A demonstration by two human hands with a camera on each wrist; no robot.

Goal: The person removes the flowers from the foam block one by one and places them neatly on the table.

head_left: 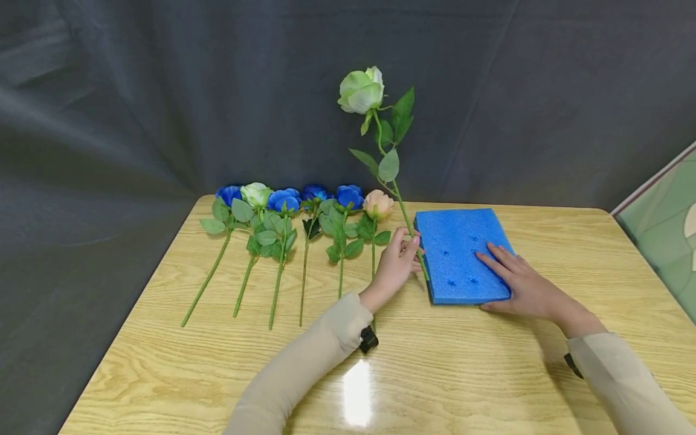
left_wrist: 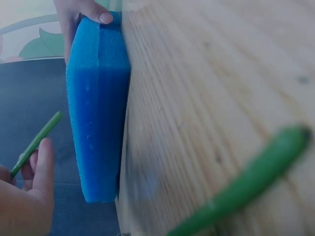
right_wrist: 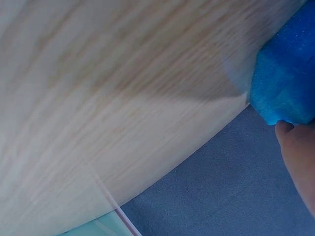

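My left hand (head_left: 409, 246) pinches the green stem (head_left: 403, 211) of a white-green rose (head_left: 361, 90) and holds it nearly upright. The stem's lower end meets the left edge of a blue foam block (head_left: 462, 254) that has several small holes in its top. My right hand (head_left: 505, 267) lies flat on the block's right part with straight fingers, its thumb at the near edge. In the left wrist view the stem (left_wrist: 37, 142) passes my fingers (left_wrist: 42, 172) beside the foam (left_wrist: 98, 108). The right wrist view shows only the foam's corner (right_wrist: 288, 83) and my thumb (right_wrist: 298, 157).
Several artificial roses lie in a row on the wooden table (head_left: 435, 374): blue ones (head_left: 283, 200), a white one (head_left: 255, 194) and a peach one (head_left: 377, 204). A dark cloth backdrop (head_left: 163, 90) hangs behind. A patterned panel (head_left: 663, 223) stands at the right.
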